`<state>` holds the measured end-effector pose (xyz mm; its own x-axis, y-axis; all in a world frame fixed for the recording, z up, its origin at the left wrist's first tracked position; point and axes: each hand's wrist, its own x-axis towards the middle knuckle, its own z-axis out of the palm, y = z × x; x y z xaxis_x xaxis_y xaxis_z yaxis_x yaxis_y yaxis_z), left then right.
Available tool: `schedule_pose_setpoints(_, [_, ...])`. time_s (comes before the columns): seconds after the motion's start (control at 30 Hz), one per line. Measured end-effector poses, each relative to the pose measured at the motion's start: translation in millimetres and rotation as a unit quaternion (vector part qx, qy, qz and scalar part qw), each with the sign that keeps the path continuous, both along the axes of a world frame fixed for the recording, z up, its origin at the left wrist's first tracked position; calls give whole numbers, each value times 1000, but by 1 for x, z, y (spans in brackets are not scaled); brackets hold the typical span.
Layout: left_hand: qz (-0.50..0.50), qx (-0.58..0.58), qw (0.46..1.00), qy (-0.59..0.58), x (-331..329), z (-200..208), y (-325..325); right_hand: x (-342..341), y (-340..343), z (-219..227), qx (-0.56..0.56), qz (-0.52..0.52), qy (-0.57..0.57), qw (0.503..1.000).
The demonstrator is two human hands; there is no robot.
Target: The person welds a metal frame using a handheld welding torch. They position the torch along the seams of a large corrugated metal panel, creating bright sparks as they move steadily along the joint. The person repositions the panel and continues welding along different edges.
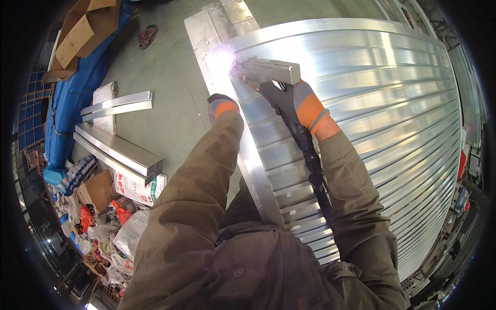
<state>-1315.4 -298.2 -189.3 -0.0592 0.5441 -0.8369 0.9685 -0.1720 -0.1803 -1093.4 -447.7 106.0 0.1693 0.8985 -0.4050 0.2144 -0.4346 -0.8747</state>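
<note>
My right hand (304,103), in a grey and orange glove, is wrapped round a welding torch (274,70) with a boxy grey metal body. A black cable (306,152) runs from it down past my right forearm. At the torch's tip a white-violet arc (222,59) glares on the far left corner of a large slatted silvery metal panel (356,103). My left hand (224,106), gloved alike, is closed at the outer edge of the panel's side rail (262,186), just nearer than the arc. Glare hides the joint and part of the rail.
Metal profiles (121,150) lie on the floor at left, beside a blue-wrapped bundle (70,103) and cardboard (85,33). Bags and scraps (111,227) are heaped nearer to me. A flat metal piece (240,11) extends beyond the corner. A sandal (148,37) lies on the floor.
</note>
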Motion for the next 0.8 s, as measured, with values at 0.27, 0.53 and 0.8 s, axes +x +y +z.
schedule_pose_setpoints(0.27, [9,23,1000,3,-1,-9,-2,1,1,-4,5,7,-8,1000])
schedule_pose_setpoints(0.53, [-7,47,999,-6,-4,-11,1,5,2,0,1,15,2,1000])
schedule_pose_setpoints(0.8, [106,172,979,-7,-13,-81,-7,5,3,6,5,8,-6,1000])
